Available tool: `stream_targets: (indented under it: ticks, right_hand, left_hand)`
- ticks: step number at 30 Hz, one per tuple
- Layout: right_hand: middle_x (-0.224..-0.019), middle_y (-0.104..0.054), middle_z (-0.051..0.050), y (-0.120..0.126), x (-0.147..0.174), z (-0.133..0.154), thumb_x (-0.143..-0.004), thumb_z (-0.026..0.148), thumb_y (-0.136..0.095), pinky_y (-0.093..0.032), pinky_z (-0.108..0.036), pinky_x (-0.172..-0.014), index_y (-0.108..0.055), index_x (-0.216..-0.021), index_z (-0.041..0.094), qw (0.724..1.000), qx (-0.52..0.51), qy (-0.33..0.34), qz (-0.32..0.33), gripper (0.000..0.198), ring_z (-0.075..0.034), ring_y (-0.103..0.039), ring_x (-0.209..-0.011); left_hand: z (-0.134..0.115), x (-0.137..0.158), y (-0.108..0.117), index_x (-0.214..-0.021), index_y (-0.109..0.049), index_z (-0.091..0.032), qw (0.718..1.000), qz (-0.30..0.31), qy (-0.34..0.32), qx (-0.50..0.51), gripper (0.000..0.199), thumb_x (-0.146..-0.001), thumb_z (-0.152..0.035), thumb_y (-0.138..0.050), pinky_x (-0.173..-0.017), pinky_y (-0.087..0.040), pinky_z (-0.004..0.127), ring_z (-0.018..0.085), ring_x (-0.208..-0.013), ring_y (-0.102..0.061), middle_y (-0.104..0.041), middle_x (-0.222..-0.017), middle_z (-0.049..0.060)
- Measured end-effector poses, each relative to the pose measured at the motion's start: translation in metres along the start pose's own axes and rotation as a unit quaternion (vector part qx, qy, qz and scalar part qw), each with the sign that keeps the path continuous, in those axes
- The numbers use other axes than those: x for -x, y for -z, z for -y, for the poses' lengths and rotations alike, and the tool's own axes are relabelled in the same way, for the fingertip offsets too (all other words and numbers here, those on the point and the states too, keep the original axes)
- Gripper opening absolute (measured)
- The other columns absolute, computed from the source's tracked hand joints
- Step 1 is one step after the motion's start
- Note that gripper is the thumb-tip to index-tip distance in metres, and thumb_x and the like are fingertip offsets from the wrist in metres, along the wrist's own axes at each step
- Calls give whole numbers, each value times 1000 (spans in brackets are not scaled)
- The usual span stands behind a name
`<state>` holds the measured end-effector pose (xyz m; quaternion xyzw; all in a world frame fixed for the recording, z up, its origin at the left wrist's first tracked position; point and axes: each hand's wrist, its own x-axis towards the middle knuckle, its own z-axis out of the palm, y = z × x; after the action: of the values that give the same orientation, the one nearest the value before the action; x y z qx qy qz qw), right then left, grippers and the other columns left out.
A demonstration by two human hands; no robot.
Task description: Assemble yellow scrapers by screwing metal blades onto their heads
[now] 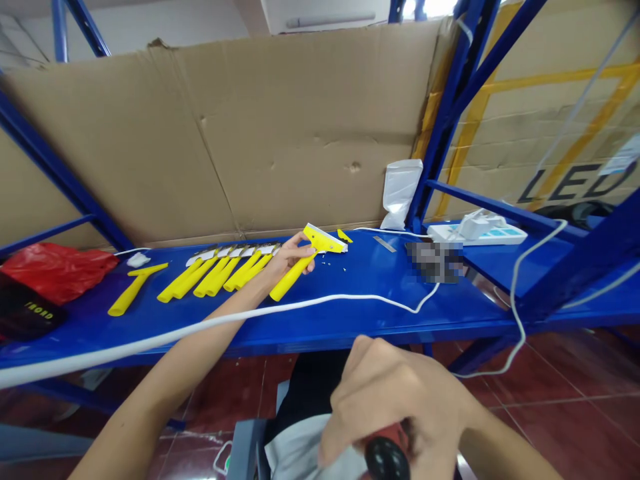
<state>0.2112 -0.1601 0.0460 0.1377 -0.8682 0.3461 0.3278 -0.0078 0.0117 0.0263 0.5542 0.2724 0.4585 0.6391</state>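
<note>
My left hand (289, 256) is closed around a yellow scraper (325, 240), holding it tilted over the blue shelf with its wide head up and to the right. Close to me, my right hand (395, 383) grips a screwdriver (387, 459) by its red and black handle; its shaft is hidden. Left of the held scraper, several yellow scrapers (217, 275) lie in a row with white labels at their heads. A single yellow scraper handle (134, 288) lies apart at the left. A small yellow piece (344, 235) and several tiny screws (329, 261) lie near the scraper's head.
A flat metal blade (385, 244) and a blurred-out dark object (436, 261) lie to the right. A white cable (320, 301) crosses in front of the shelf. Behind stand a white power strip (500, 233), a plastic bag (401, 193) and cardboard (310, 133). A red bag (60, 270) sits far left.
</note>
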Motion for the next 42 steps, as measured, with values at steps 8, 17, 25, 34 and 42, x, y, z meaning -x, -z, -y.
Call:
stream_targets:
  ticks: [8,17,25,34,42]
  right_hand:
    - [-104,-73,-10,-7,6,20,-94,10,-52,-59,-37,-86,-66,-117,15,906,412,-99,15,27,-21,-65,-91]
    - [-140,-76,-13,29,38,24,-96,-9,-44,-65,-45,-109,-65,-131,19,854,494,-157,-33,49,-27,-73,-134]
    - [-145,-75,-14,55,64,3,-102,-1,-62,-65,-47,-113,-56,-138,25,859,465,-144,-159,45,-25,-69,-143]
    - [-134,-80,-15,66,68,-16,-97,1,-76,-68,-44,-105,-57,-139,24,843,477,-65,-239,51,-26,-79,-128]
    - [-121,-85,-12,69,68,-23,-92,5,-85,-71,-36,-94,-61,-132,22,806,532,-37,-258,50,-25,-84,-112]
  left_hand:
    - [7,-1,-3,-99,-55,-22,1000,-7,10,-12,54,-67,-31,-97,-42,-47,21,16,-50,-70,-72,-74,-2]
    - [14,-1,-6,-103,-58,-21,999,-53,-8,0,52,-68,-29,-97,-47,-51,21,15,-53,-70,-72,-76,-2]
    - [13,-3,-3,-103,-58,-21,995,-96,-9,-1,53,-68,-27,-96,-47,-51,21,16,-52,-70,-73,-72,-2]
    - [21,-5,3,-105,-59,-21,999,-29,-21,-31,52,-73,-32,-97,-48,-54,22,16,-54,-72,-72,-72,-2]
    - [19,-6,2,-103,-58,-20,999,-24,-7,-46,55,-67,-31,-99,-46,-55,21,16,-52,-72,-75,-78,-1]
